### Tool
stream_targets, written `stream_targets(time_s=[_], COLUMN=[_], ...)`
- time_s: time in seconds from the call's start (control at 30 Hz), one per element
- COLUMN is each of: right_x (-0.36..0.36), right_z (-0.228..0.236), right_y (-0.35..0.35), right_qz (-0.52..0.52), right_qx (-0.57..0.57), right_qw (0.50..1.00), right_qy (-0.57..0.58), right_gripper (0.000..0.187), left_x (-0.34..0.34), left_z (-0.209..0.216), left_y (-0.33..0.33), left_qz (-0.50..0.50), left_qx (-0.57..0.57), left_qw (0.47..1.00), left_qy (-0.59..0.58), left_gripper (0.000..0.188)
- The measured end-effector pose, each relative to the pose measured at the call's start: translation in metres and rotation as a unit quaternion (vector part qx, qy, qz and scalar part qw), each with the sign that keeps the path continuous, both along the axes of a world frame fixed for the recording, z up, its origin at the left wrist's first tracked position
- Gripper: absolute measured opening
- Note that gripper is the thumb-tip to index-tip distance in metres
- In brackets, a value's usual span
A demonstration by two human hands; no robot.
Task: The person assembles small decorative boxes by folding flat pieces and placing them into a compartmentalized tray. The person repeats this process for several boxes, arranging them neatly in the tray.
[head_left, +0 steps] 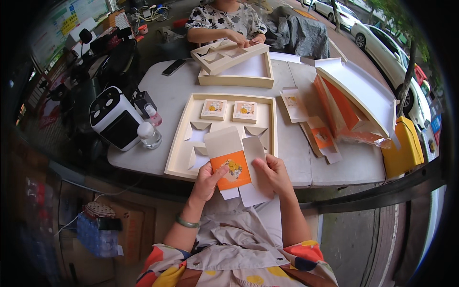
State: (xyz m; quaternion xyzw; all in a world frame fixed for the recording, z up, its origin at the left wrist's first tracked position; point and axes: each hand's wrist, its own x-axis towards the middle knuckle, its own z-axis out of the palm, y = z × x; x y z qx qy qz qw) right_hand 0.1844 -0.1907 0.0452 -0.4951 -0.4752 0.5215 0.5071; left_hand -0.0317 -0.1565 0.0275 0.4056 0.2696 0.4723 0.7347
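Observation:
Between my hands, just above the table's near edge, is an unfolded carton (230,168) with an orange printed panel and white flaps. My left hand (207,181) grips its left side, thumb across the orange panel. At the other side my right hand (275,173) pinches the plain pale panel. Behind the carton lies a cream tray (178,143) with folded cut-out compartments. Two small square boxes with flower prints, the left box (213,109) and the right box (245,111), sit in its far compartments. The carton hides part of the nearer compartments.
Across the table, a person's hands (244,39) hold a cream insert (229,57) over another tray (236,81). Flat cartons (321,136) and a large orange-and-white stack (354,103) lie right. A white device (117,119), bottles (149,135) and a phone (173,67) are left.

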Motion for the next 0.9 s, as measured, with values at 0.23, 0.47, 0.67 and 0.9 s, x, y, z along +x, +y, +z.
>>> stream_targets(time_s=[0.23, 0.47, 0.67, 0.9], right_x=[-0.006, -0.013, -0.006, -0.003], right_z=[-0.024, -0.026, -0.039, -0.038], right_y=[-0.002, -0.004, -0.003, -0.001], right_qz=[0.038, -0.035, -0.034, -0.025], right_qx=[-0.065, -0.031, -0.055, -0.076], right_qw=[0.995, 0.998, 0.997, 0.984], right_qy=[0.058, 0.036, 0.037, 0.158], right_gripper=[0.033, 0.031, 0.032, 0.032], left_x=[-0.004, 0.006, 0.008, 0.011], left_z=[0.000, -0.013, -0.012, -0.011], left_y=[0.004, 0.011, 0.012, 0.014], left_qz=[0.014, 0.068, 0.066, 0.032], left_qx=[0.042, 0.096, 0.090, 0.060], left_qw=[0.994, 0.983, 0.983, 0.992], left_qy=[0.097, 0.139, 0.145, 0.105], left_gripper=[0.024, 0.028, 0.027, 0.027])
